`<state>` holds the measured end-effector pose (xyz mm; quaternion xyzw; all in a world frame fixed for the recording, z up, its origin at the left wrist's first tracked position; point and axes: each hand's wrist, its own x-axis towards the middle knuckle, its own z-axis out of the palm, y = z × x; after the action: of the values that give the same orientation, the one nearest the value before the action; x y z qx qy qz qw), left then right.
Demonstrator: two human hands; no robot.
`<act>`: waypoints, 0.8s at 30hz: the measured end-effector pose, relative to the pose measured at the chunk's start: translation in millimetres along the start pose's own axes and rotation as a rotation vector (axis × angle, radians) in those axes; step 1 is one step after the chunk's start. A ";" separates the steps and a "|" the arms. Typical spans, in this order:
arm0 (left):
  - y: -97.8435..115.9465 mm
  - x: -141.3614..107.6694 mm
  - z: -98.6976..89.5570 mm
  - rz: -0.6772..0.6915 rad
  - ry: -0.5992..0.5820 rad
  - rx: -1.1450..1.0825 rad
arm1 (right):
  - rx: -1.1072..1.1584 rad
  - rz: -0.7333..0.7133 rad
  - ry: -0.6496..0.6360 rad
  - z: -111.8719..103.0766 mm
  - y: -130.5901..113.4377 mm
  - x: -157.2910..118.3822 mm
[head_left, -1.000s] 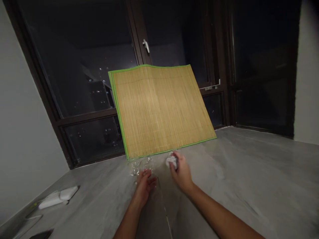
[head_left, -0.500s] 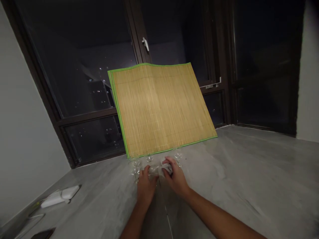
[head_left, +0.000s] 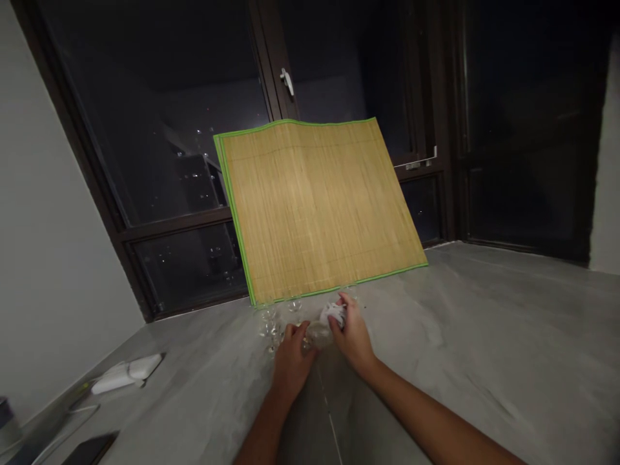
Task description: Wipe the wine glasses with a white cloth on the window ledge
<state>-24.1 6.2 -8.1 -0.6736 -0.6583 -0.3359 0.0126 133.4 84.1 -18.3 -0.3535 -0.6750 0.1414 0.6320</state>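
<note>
My left hand [head_left: 293, 360] is closed on a small clear glass cup [head_left: 318, 334], thumb and fingers at its side. A crumpled white tissue or cloth [head_left: 333, 314] is pinched in my right hand [head_left: 354, 337], right beside the cup. Whether the tissue touches the glass I cannot tell. Several more clear glass cups [head_left: 268, 314] stand to the left of my hands, partly hidden behind the left one. Another glass cup [head_left: 294, 303] is at the foot of the bamboo mat, and the rim of one shows faintly behind my right fingers.
A bamboo mat [head_left: 320, 206] with green edging leans against the dark window [head_left: 159, 116]. On the grey marbled surface [head_left: 465, 342], a white object with a cord [head_left: 126, 373] and a dark flat object [head_left: 91, 449] lie at left. A container [head_left: 7, 423] stands at the far left edge.
The white tissue has come more into view in my right hand, and the held cup has turned. Both hands sit slightly further right in the picture, as the whole view has shifted a little.
</note>
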 end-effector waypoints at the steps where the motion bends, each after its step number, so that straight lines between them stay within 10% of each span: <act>1: 0.2 -0.4 0.4 0.012 0.007 -0.015 | 0.005 0.026 -0.001 -0.1 1.9 0.4; 24: -19.1 8.7 2.5 -0.143 0.225 0.015 | 0.493 0.153 -0.439 8.0 -2.9 -8.6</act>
<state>-40.9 17.6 -14.1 -0.5829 -0.7015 -0.4044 0.0676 124.5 78.5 -24.2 -0.2008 -0.7119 0.4203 0.5256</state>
